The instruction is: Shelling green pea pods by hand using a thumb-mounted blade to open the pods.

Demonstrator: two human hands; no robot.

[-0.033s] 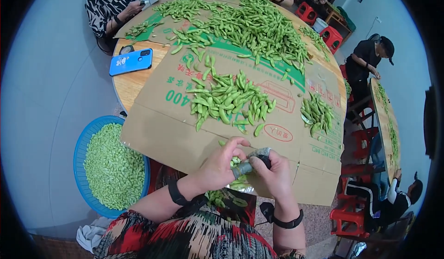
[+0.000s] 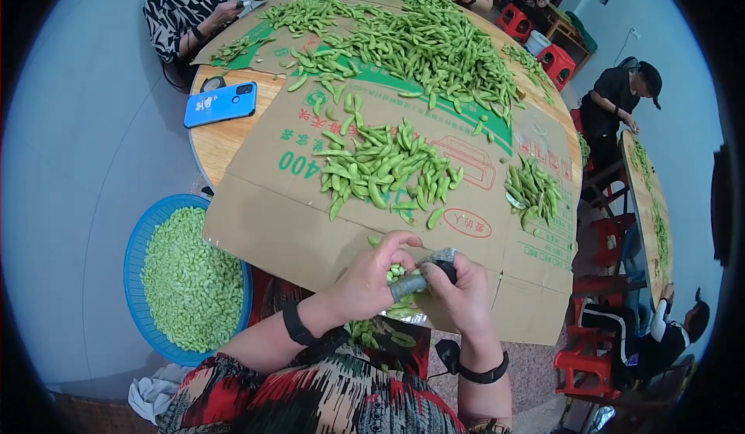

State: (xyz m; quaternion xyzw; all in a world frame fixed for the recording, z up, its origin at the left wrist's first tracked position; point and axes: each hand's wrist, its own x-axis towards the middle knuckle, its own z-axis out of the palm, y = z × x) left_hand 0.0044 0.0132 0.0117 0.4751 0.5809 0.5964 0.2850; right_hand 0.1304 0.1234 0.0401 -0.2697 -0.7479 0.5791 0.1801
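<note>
Wooden and round-edged, the table (image 2: 213,147) is largely covered by flattened cardboard (image 2: 264,236), probably laid there to keep the surface clean. Across its far half spreads the main pile of green pods (image 2: 442,50), likely a shared stock, since 2 other people sit around it.

Low at the left, the blue basin (image 2: 133,267) is well filled with loose pale-green beans (image 2: 194,287); its position beside the wearer's left arm presumably makes for a short drop. Nearer on the cardboard lies a smaller heap of pods (image 2: 384,162), apparently drawn within reach, and right of it 1 compact heap (image 2: 534,190).

At the cardboard's near edge, the left hand (image 2: 357,283) is half curled, green pieces showing beside its fingers. The right hand (image 2: 468,290) is closed to a pinch, thumb folded inward; I cannot tell what either grips. Smallest is a grey-green wrap (image 2: 409,284) between them, perhaps protecting a digit.
</note>
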